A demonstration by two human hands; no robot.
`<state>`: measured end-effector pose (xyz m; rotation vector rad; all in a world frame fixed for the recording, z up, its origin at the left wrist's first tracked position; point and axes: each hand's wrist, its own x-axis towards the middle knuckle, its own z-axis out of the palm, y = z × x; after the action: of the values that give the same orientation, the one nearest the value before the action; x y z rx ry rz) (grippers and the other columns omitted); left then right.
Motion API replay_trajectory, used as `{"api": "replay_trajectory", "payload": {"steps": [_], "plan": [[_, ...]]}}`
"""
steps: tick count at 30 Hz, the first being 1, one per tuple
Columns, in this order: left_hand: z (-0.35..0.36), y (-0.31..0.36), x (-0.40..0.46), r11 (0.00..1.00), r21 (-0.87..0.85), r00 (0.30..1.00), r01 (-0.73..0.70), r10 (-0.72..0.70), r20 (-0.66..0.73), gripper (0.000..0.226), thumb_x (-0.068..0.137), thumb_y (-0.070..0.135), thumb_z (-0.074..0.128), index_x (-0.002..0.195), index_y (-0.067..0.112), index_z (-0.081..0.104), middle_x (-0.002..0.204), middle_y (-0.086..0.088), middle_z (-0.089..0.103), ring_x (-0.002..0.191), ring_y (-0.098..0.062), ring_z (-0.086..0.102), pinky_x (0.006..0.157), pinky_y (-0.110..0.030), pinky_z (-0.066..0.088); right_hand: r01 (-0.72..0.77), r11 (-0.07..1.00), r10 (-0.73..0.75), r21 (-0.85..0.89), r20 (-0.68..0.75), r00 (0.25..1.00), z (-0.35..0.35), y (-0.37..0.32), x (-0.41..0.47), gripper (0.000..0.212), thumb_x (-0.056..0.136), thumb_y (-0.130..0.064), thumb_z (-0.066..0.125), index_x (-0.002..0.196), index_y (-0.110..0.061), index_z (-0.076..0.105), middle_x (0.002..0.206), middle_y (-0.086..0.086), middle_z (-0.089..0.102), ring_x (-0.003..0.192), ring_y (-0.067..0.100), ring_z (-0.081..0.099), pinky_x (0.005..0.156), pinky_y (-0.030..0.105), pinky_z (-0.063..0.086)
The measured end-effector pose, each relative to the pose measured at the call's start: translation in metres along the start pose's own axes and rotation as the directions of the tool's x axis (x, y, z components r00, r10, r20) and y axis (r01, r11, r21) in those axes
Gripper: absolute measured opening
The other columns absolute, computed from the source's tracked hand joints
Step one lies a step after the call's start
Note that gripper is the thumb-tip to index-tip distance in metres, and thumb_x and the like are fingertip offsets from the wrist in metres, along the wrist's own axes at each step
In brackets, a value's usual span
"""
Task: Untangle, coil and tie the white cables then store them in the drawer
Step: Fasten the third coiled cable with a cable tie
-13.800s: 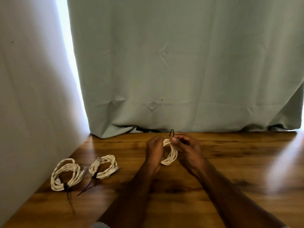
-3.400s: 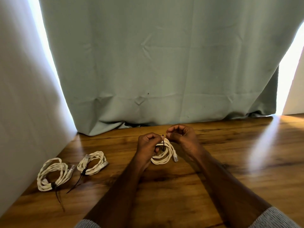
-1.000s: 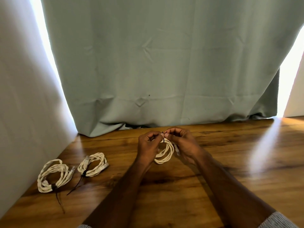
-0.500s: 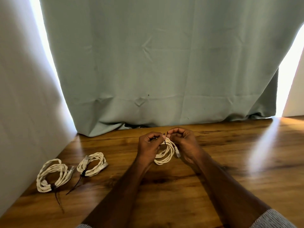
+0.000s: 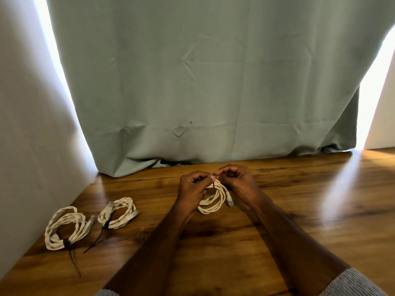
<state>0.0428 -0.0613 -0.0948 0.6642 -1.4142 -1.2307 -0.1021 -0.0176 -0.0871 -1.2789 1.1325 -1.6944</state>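
- Above the middle of the bench (image 5: pixel 299 221), both hands hold the coil (image 5: pixel 213 199) much as half a second ago; the picture has changed very little.
- The left hand (image 5: pixel 192 189) has its fingers (image 5: pixel 199 176) curled, pinching the top of the coil where a thin black tie (image 5: pixel 214 182) goes around it.
- The right hand (image 5: pixel 237 178) is also curled, and its fingertips pinch the end of the tie, touching the left fingertips.
- The coil hangs from this pinch as before, its lower loop near the wood; whether it touches I cannot tell.
- Its clear plug (image 5: pixel 230 199) still hangs at the right side, just beside the right wrist.
- On the left, two tied coils lie unmoved: the far-left coil (image 5: pixel 64 229) near the wall (image 5: pixel 32 146), and the second coil (image 5: pixel 118 214) just beside it, each with a black tie tail on the wood.
- A grey-green curtain (image 5: pixel 203 82) hangs behind the bench and its hem rests on the far edge.
- The left hand hides part of the held coil.
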Motion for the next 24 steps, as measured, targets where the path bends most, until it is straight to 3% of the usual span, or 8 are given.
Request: {"api": "replay_trajectory", "payload": {"steps": [6, 9, 16, 21, 24], "plan": [[0.001, 0.0023, 0.0003, 1.0, 0.005, 1.0, 0.027, -0.027, -0.007, 0.009, 0.087, 0.0, 0.069, 0.09, -0.007, 0.073, 0.077, -0.011, 0.072, 0.045, 0.0, 0.052, 0.042, -0.015, 0.035, 0.009, 1.0, -0.009, 0.004, 0.011, 1.0, -0.0003, 0.0007, 0.0001, 0.011, 0.084, 0.009, 0.07, 0.092, 0.004, 0.074, 0.088, 0.021, 0.075, 0.074, 0.028, 0.071, 0.069, 0.036, 0.061], [-0.0012, 0.0021, 0.0011, 0.997, 0.002, 0.997, 0.071, -0.071, 0.006, 0.009, 0.087, 0.002, 0.069, 0.089, -0.004, 0.074, 0.068, -0.004, 0.07, 0.043, -0.006, 0.046, 0.04, -0.016, 0.031, 0.018, 1.0, -0.018, -0.003, 0.019, 1.0, -0.0004, 0.0018, 0.0004, 0.01, 0.084, 0.009, 0.07, 0.093, 0.005, 0.074, 0.087, 0.02, 0.075, 0.074, 0.028, 0.071, 0.07, 0.037, 0.061], [-0.0039, -0.0003, 0.0019, 0.988, -0.041, 0.989, 0.147, -0.147, 0.0, 0.009, 0.085, 0.006, 0.071, 0.088, -0.003, 0.073, 0.072, -0.011, 0.069, 0.044, -0.011, 0.042, 0.04, -0.016, 0.027, 0.034, 0.999, -0.033, -0.016, 0.022, 0.999, 0.0015, 0.0036, 0.0, 0.011, 0.085, 0.007, 0.07, 0.095, 0.005, 0.074, 0.091, 0.025, 0.074, 0.077, 0.029, 0.07, 0.072, 0.038, 0.061], [-0.0035, -0.0004, 0.0004, 0.984, -0.057, 0.986, 0.167, -0.166, 0.021, 0.008, 0.086, 0.007, 0.072, 0.088, -0.001, 0.072, 0.067, -0.001, 0.07, 0.046, -0.01, 0.041, 0.04, -0.015, 0.027, 0.038, 0.999, -0.038, -0.018, 0.014, 0.999, 0.0029, 0.0033, 0.0003, 0.01, 0.084, 0.006, 0.072, 0.094, 0.003, 0.075, 0.088, 0.022, 0.074, 0.074, 0.026, 0.07, 0.07, 0.036, 0.06], [-0.003, -0.0015, 0.0011, 0.981, -0.073, 0.984, 0.18, -0.179, 0.016, 0.006, 0.084, 0.009, 0.074, 0.085, 0.003, 0.073, 0.072, -0.008, 0.068, 0.046, -0.012, 0.042, 0.04, -0.015, 0.027, 0.046, 0.999, -0.046, -0.009, 0.009, 0.999, 0.0027, 0.0033, 0.0005, 0.011, 0.083, 0.006, 0.073, 0.091, -0.001, 0.076, 0.085, 0.018, 0.075, 0.074, 0.025, 0.07, 0.069, 0.034, 0.06]]}}
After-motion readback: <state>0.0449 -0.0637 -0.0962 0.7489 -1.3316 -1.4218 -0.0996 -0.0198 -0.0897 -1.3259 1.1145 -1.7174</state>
